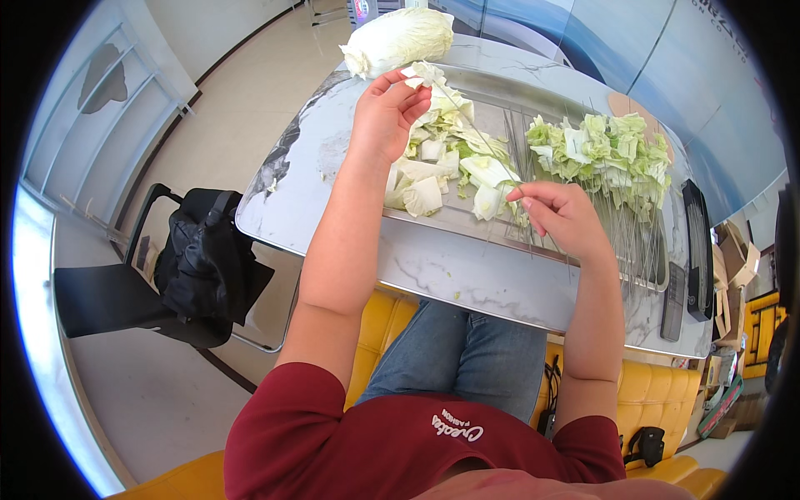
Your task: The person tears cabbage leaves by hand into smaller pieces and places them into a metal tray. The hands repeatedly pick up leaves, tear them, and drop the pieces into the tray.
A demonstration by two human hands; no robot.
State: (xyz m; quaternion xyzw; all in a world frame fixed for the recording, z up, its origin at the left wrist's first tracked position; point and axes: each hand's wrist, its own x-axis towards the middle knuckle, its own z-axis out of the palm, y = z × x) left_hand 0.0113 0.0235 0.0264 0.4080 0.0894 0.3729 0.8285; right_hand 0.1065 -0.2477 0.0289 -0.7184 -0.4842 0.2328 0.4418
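Note:
A thin metal skewer [470, 124] runs between my hands above a metal tray [478, 236]. My left hand [395, 106] pinches a piece of cabbage leaf [427, 74] at the skewer's upper end. The fingertips of my right hand [550, 209] grip the skewer's lower end. Cut cabbage pieces [424, 196] lie in the tray's left part, below the hands. Bare skewers [516, 134] rest near its middle. To the right, several skewers threaded with cabbage leaves [600, 150] lie heaped, their bare ends pointing towards me.
A whole napa cabbage [403, 39] lies on the marble-patterned table [312, 156] at the back left. On the right are a black case [697, 250] and a dark remote-like object [672, 301]. A black chair [106, 300] holding a black bag [200, 256] stands left of the table.

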